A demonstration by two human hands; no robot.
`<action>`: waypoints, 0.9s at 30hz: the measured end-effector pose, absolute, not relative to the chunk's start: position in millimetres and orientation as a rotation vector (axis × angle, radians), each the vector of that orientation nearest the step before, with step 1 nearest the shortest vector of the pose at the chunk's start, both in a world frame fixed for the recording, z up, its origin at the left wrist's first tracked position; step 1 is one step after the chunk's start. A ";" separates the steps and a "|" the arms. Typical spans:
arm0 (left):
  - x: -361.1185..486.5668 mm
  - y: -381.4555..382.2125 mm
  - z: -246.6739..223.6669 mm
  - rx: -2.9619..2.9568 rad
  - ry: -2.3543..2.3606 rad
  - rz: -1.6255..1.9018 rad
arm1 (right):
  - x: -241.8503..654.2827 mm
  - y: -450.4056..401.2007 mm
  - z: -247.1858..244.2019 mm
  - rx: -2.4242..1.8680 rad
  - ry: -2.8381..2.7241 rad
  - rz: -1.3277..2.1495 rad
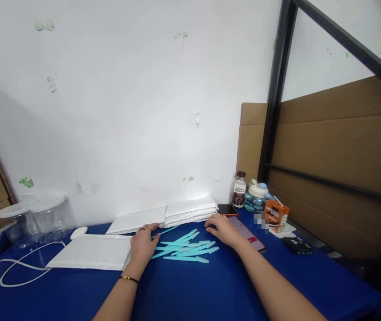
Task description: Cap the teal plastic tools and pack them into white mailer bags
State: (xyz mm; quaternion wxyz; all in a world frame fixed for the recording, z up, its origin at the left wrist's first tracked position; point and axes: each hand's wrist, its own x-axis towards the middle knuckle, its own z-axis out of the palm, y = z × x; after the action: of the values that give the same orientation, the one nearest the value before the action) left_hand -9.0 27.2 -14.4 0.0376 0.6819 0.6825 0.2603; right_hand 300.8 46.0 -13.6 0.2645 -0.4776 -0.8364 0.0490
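Observation:
My left hand (144,244) reaches over the right end of a white padded mailer (90,252), its fingers stretched forward and loosely apart. One teal eyebrow razor (169,230) shows between its thumb and forefinger; whether they touch it I cannot make out. Right of this hand, several more teal eyebrow razors (186,250) lie in a loose, overlapping pile on the blue table (190,290). My right hand (223,228) hovers or rests just beyond the pile's right side, with thumb and fingers apart and nothing visible in them. Its fingertips are near a stack of white mailers (190,213).
Phones (248,234) lie by my right hand. Behind them stand a brown-capped bottle (239,189), a blue jug (256,198) and an orange drink carton (276,214). At left are clear tubs (50,218) and a white cable (26,262). A white wall (126,111) closes the back.

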 end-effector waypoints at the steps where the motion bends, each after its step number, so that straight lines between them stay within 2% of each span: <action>1: -7.3 26.4 -14.1 2.113 2.087 0.810 | 295.2 45.8 -14.6 -1.253 -2.288 0.123; 9: 16.1 13.1 -8.5 2.362 1.696 0.652 | 263.3 43.8 -15.9 -1.131 -2.469 0.045; 19: 22.6 10.5 -7.1 2.434 1.751 0.644 | 259.4 30.5 -1.9 -1.036 -2.451 0.006; 27: 21.0 7.3 2.4 2.432 1.729 0.807 | 266.9 31.5 3.9 -1.008 -2.343 0.080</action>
State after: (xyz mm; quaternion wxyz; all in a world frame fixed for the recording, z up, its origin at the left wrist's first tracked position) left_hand 21.0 7.3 2.4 0.0252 0.7865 0.5592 0.2610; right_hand 266.9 31.5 3.9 0.2904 -0.3780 -0.8786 0.0298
